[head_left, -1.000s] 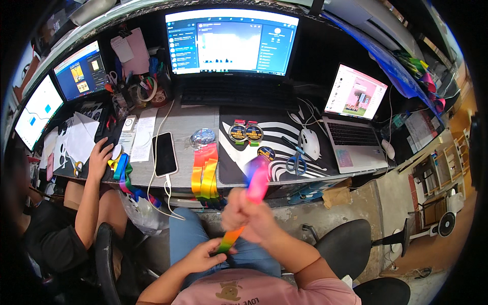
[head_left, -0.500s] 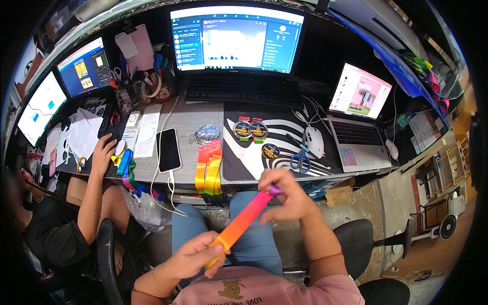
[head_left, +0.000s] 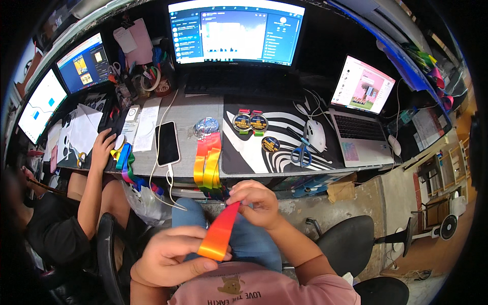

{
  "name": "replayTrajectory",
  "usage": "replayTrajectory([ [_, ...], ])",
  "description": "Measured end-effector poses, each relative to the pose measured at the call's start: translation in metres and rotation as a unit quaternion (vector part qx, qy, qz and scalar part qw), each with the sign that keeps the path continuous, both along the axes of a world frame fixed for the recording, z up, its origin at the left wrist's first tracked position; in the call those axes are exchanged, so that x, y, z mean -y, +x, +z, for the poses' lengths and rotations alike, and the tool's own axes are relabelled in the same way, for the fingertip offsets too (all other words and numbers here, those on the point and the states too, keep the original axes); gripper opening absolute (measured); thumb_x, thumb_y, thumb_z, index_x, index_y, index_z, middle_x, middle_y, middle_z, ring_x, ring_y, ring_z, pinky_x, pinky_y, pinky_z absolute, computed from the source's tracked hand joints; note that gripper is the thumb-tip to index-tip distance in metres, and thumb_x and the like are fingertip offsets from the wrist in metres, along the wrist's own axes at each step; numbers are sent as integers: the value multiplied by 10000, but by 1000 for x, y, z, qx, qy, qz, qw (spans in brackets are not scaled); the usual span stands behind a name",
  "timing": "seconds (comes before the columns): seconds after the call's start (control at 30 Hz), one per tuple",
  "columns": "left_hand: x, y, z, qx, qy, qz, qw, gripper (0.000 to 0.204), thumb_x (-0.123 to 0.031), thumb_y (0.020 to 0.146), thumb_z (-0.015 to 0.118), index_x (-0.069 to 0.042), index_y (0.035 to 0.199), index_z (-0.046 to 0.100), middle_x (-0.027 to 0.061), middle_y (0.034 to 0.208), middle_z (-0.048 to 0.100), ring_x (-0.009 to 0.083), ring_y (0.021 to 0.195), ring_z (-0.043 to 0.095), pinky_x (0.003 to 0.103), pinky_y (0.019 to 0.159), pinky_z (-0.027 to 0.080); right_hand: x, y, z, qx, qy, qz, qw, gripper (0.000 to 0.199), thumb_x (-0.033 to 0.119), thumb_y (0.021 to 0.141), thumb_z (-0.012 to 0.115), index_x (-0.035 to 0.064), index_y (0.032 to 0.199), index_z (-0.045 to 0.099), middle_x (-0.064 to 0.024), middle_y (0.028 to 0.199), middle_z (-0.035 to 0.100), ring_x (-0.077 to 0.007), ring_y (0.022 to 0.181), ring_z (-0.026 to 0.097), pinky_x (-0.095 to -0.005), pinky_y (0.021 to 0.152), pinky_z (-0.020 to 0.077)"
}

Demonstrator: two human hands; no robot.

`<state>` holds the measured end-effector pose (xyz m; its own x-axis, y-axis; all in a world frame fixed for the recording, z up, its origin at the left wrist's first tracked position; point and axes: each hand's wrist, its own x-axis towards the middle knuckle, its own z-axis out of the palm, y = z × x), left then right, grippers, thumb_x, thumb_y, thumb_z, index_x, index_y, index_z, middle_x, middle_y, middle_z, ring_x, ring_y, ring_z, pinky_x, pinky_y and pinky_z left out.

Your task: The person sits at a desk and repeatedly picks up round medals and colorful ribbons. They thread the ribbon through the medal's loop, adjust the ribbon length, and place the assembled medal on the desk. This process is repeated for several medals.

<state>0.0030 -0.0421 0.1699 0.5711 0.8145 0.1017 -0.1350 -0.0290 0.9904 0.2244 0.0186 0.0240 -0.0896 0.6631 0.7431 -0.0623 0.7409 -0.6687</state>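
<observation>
A satin ribbon (head_left: 221, 232), shading from red to yellow-orange, stretches between my hands above my lap. My left hand (head_left: 175, 254) is closed on its lower, orange end, where the ribbon bends over; some fingers are hidden behind it. At the upper, red end my right hand (head_left: 256, 203) pinches the ribbon between thumb and fingers. Ahead on the desk lie silver medals (head_left: 207, 125) whose rainbow ribbons (head_left: 207, 160) hang over the front edge. Two round dark-and-gold medals (head_left: 250, 122) and a round dark disc (head_left: 270, 145) rest on the zebra-patterned mat (head_left: 239, 162).
Blue scissors (head_left: 301, 155) and a white mouse (head_left: 316, 134) lie on the mat, beside a laptop (head_left: 361, 137). A phone (head_left: 168, 144) with a cable lies left of the medals. A co-worker's hand (head_left: 103, 147) rests on the desk at left. An office chair (head_left: 345, 249) stands at my right.
My right hand has moved left and closer to my left hand. The ribbon now spans a shorter length, and its orange end has turned broad side up. My left hand has opened out around it.
</observation>
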Motion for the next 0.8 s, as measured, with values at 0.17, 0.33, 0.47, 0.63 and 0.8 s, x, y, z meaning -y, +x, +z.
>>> replayTrajectory([
  [0.17,-17,11,7,14,190,111,975,198,-65,694,807,-27,882,758,101,943,596,226,911,581,334,839,442,-5,-13,-8,24,44,-61,997,234,-93,710,678,61,857,582,-116,962,720,-306,903,677,-394,807,532],
  [0.33,-39,18,3,24,246,174,953,248,-74,673,827,-45,908,756,98,1000,555,225,986,553,333,865,458,-2,-11,-11,75,42,-48,995,239,-53,710,653,29,935,641,-196,1087,691,-301,812,696,-327,701,544],
  [0.47,-47,21,-1,-5,312,181,933,255,-35,703,792,-24,953,738,154,1065,634,251,998,631,331,829,527,4,-14,-8,52,2,-72,996,263,-67,715,635,33,952,694,-189,1078,694,-295,831,697,-310,694,539],
  [0.63,-51,18,-1,-32,380,142,914,259,-30,709,779,-5,960,723,164,998,702,256,846,699,313,748,553,11,-14,-13,53,-50,-40,997,290,-77,692,632,43,936,733,-147,1045,709,-282,845,696,-307,705,537],
  [0.8,-53,20,0,-61,408,172,894,271,-60,695,794,-10,950,719,149,981,716,243,811,708,291,721,546,9,-15,-12,74,-39,-27,996,282,-55,679,650,51,926,737,-119,989,723,-283,844,697,-339,731,538],
])
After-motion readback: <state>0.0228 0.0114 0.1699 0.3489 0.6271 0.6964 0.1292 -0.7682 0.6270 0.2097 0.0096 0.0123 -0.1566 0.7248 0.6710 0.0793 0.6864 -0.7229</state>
